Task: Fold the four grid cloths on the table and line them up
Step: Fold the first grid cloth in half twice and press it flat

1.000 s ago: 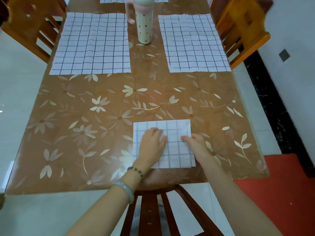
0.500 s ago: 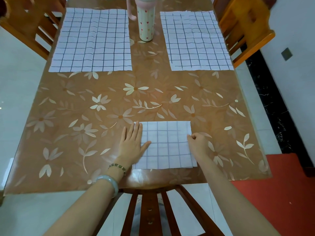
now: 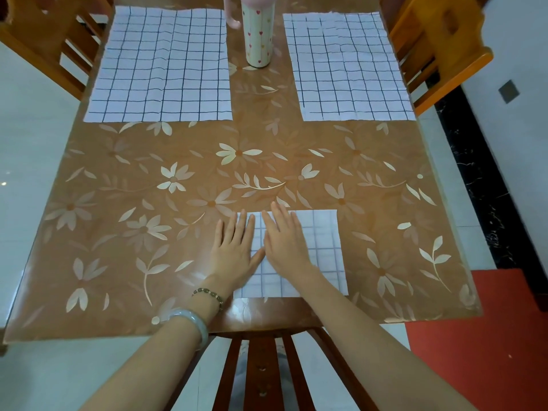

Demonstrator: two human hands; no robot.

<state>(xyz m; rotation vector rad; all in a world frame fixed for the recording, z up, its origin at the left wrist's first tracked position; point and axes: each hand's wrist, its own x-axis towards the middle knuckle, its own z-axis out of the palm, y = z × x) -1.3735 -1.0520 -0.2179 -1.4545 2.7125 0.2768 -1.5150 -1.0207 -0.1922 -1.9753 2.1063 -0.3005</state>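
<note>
a: how do the hands sit?
b: both are flat, nothing pinched. the right hand (image 3: 286,241) lies palm down on the folded cloth (image 3: 321,247), fingers straight and close together, pointing away from the person. the left hand (image 3: 234,247) is flat too, fingers straight and slightly fanned. it straddles the cloth's left edge, so its outer fingers rest on the table (image 3: 118,209) and its thumb reaches across the cloth toward the right hand.
a: do the two hands touch?
b: the left thumb tip is right against the thumb side of the right hand; whether it touches, i cannot tell.
a: where is that cloth?
b: at the near edge of the table, a little right of centre. it is a small white rectangle with dark grid lines, and its right part lies uncovered and smooth.
a: and the other cloths?
b: two lie spread out, unfolded, at the far end, well apart from the folded one. the left cloth (image 3: 163,66) is by the far left edge and the right cloth (image 3: 347,69) by the far right edge. a tall bottle (image 3: 258,40) with small hearts stands upright between them.
a: anything else?
b: a bead bracelet (image 3: 207,293) and a pale bangle (image 3: 191,320) on the left wrist. a near chair (image 3: 262,369) sits at the table's near edge, a left chair (image 3: 35,46) and a right chair (image 3: 444,54) stand at the far corners, and a red mat (image 3: 489,336) lies on the floor to the right.
</note>
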